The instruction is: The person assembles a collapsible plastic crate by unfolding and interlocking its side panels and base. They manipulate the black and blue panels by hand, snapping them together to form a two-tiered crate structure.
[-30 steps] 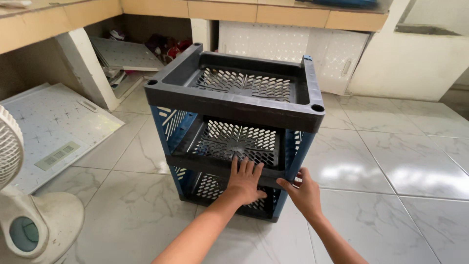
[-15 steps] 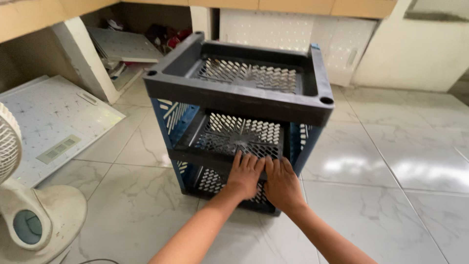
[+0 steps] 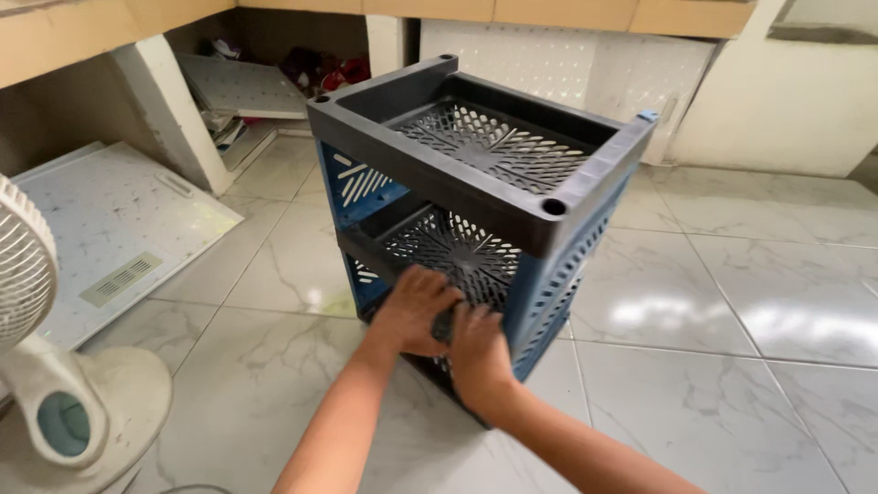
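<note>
A plastic storage rack (image 3: 476, 174) with dark grey perforated trays and blue slotted side panels stands on the tiled floor, turned so one corner faces me. My left hand (image 3: 413, 309) lies curled over the front rim of the middle tray. My right hand (image 3: 477, 355) is just beside it, gripping the same rim near the blue front corner post. The two hands touch each other. The lowest tray is mostly hidden behind my hands and arms.
A white standing fan (image 3: 55, 366) is at the lower left. A flat white panel (image 3: 110, 238) lies on the floor at left. Open shelving under a counter (image 3: 247, 82) holds clutter behind the rack. White perforated boards (image 3: 585, 64) lean against the back wall.
The rack has turned so its corner now faces me instead of its front. My right hand has moved in from the rack's right side to join my left hand on the middle rim.
</note>
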